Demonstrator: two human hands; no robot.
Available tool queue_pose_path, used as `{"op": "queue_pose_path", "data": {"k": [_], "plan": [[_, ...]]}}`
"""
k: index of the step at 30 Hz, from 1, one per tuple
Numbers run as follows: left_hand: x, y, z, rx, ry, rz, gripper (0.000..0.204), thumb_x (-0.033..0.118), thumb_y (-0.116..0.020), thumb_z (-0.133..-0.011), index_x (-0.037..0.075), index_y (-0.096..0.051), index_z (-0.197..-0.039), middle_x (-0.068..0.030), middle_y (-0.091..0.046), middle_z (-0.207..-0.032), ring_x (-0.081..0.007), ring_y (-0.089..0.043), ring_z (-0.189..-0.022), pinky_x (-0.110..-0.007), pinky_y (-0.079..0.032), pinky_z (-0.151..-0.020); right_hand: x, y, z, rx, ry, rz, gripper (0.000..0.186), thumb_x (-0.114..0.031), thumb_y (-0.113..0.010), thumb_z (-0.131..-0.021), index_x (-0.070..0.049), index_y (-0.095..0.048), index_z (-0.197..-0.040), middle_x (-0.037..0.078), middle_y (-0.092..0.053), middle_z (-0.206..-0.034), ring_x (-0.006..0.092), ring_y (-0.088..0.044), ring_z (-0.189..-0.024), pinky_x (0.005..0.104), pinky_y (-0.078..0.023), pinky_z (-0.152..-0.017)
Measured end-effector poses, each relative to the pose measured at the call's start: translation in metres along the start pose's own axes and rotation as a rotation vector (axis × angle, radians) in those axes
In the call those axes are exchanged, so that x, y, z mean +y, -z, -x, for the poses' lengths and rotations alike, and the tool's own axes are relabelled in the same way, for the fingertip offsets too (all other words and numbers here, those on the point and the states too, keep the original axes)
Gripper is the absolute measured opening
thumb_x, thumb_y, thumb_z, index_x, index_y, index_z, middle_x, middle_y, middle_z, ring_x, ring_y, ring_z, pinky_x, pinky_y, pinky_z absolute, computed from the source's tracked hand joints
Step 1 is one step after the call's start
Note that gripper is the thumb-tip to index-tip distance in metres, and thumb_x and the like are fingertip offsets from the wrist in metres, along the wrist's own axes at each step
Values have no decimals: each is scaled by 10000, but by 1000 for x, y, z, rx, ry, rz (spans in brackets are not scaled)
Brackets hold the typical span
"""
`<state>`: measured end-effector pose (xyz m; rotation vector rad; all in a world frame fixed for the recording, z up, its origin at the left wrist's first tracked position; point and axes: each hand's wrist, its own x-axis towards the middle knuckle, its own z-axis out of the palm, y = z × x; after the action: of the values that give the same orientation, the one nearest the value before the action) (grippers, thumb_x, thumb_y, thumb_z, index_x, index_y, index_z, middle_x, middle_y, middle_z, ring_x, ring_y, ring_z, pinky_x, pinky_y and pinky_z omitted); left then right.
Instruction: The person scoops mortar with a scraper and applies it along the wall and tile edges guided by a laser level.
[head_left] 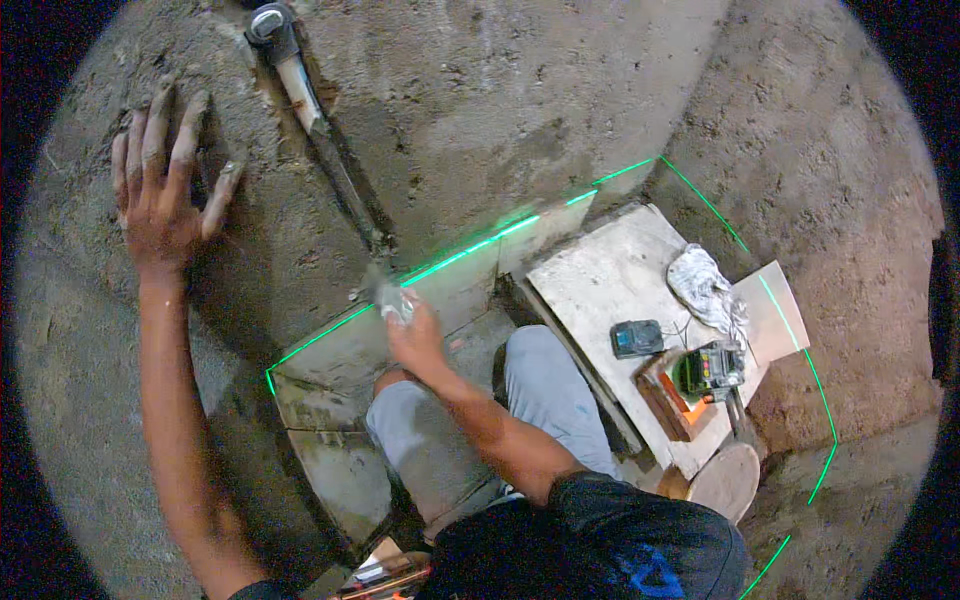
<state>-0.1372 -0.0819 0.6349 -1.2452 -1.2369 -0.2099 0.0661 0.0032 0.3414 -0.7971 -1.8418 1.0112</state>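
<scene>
My left hand (165, 190) lies flat against the rough cement wall (430, 130), fingers spread, with nothing in it. Lower down, my right hand (418, 342) is closed around a silvery-white tool (398, 304), smeared by motion, so its kind cannot be made out. Its blurred tip is at the lower end of a narrow groove (350, 190) cut into the wall. Higher in that groove sits a pale pipe (298, 90) with a grey fitting (270, 28) at its top. A row of light tiles (450, 285) runs along the wall's foot, just beyond my right hand.
To my right, a white board (590, 270) carries a dark battery (637, 338), a laser level (712, 368) on a wooden block (665, 400), and a crumpled cloth (700, 285). A pale tile (772, 312) leans beside it; a round disc (727, 482) is nearer. Green laser lines cross the walls.
</scene>
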Motion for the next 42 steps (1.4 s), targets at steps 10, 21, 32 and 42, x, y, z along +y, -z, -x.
{"op": "queue_pose_path", "data": {"k": [10, 21, 32, 42], "plan": [[-4, 2, 1, -42, -6, -30, 672, 450, -696, -858, 197, -493, -1447, -93, -432, -1522, -314, -401, -1394, -466, -278, -1179, 103, 136, -61, 237, -37, -123, 356, -142, -627, -924, 42, -623, -1229, 220, -642, -1238, 355, -587, -1185, 416, -415, -1047], [-6, -1, -1, -25, -77, -40, 660, 414, -694, -861, 158, -497, -1438, -124, -455, -1501, -347, -423, -1375, -481, -296, -1159, 189, 142, -114, 237, 470, 286, 515, -165, -614, -890, -47, -531, -1384, 191, -524, -1424, 422, -483, -1302, 480, -369, -1104], [-7, 4, -2, -57, -56, -59, 667, 420, -713, -853, 169, -501, -1433, -117, -462, -1497, -343, -445, -1359, -482, -319, -1146, 191, 148, -86, 155, 426, 695, 577, -239, -655, -825, -132, -546, -1381, 107, -487, -1469, 409, -492, -1217, 526, -416, -1006], [-4, 1, 0, -41, -50, -43, 669, 416, -715, -845, 175, -504, -1433, -113, -466, -1492, -348, -451, -1352, -485, -325, -1140, 170, 192, -91, 237, 462, 674, 489, -115, -659, -830, -81, -600, -1314, 142, -582, -1352, 373, -531, -1188, 461, -412, -996]]}}
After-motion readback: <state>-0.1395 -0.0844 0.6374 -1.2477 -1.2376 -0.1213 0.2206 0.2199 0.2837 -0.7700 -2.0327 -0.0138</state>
